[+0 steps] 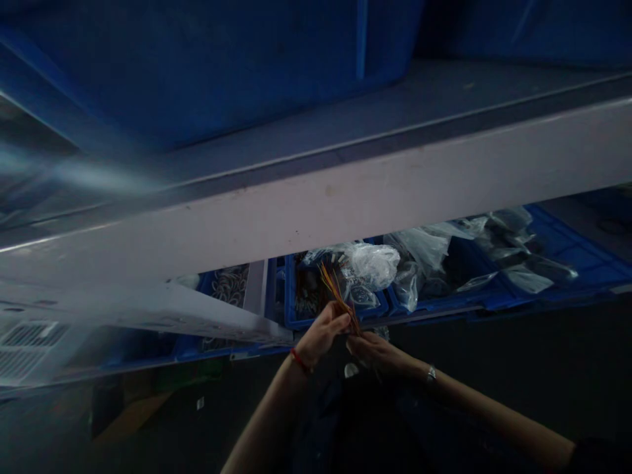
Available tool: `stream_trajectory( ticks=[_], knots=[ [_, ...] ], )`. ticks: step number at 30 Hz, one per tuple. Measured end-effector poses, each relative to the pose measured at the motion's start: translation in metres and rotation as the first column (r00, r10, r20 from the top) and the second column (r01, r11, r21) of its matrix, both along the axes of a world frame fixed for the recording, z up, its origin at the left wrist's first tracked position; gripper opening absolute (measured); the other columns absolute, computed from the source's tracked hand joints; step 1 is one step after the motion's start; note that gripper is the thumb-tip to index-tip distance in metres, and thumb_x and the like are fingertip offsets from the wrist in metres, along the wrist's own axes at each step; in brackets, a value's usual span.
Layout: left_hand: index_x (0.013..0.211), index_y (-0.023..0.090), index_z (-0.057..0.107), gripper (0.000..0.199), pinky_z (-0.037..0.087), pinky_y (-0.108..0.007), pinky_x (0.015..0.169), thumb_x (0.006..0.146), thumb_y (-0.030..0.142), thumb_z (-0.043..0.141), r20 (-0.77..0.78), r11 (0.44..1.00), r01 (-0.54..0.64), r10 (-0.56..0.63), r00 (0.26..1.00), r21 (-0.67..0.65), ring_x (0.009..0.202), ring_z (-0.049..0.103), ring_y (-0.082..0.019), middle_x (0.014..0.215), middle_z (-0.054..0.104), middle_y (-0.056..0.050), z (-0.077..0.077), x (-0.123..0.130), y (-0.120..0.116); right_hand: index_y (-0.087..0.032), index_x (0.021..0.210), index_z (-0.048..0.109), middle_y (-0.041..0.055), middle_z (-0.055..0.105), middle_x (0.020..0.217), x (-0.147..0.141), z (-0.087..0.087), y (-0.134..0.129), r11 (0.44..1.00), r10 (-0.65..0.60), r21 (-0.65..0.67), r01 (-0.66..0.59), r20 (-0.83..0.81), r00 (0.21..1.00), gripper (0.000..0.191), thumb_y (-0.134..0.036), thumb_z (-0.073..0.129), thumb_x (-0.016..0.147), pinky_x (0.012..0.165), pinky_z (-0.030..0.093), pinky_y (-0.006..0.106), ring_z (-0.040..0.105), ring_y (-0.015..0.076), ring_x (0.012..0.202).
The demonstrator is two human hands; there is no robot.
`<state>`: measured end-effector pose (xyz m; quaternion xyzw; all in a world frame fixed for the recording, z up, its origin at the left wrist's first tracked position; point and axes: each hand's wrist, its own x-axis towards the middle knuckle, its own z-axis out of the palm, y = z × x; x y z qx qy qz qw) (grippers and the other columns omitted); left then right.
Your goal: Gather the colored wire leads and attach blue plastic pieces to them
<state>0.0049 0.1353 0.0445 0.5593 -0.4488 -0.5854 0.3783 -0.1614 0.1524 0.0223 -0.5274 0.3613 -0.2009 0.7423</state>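
left hand (323, 332) and right hand (378, 352) both closed around wire bundle (338, 295), loose ends fanned up in front of blue bin (311, 322) holding clear plastic bags (372, 263).

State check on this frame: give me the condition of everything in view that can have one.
Left hand: closed on the wires.
Right hand: at the wires' lower end; its grip is too dark to tell.
Wires: bunched, upper ends fanned out.
Blue bin beyond the wires: open-topped, with contents inside.
Clear plastic bag in it: crumpled.
Red bracelet: worn on the left wrist.
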Motion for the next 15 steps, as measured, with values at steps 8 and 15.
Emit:
stream_trajectory(
  ticks=[8, 15],
  knots=[
    [0.105, 0.014, 0.060, 0.027, 0.044, -0.044, 0.093, 0.088, 0.035, 0.055, 0.471, 0.981, -0.109, 0.173, 0.865, -0.160, 0.104, 0.057, -0.021, 0.113, 0.060, -0.009, -0.018, -0.004, -0.147, -0.022, 0.092, 0.045, -0.0084, 0.038, 0.060, -0.040, 0.021, -0.002, 0.943, -0.320, 0.131, 0.306, 0.108, 0.941, 0.045, -0.063, 0.058, 0.076, 0.041, 0.030, 0.017, 0.033, 0.0049, 0.043],
    [0.116, 0.016, 0.056, 0.033, 0.047, -0.045, 0.092, 0.089, 0.036, 0.054, 0.582, 0.912, -0.103, 0.337, 0.740, -0.397, 0.107, 0.056, -0.022, 0.121, 0.056, -0.009, -0.015, -0.010, -0.169, -0.018, 0.080, 0.050, -0.0107, 0.026, 0.049, -0.066, 0.003, -0.005, 0.886, -0.407, 0.297, 0.356, 0.132, 0.904, 0.047, -0.063, 0.063, 0.073, 0.035, 0.018, 0.016, 0.021, 0.0025, 0.038]
  ],
)
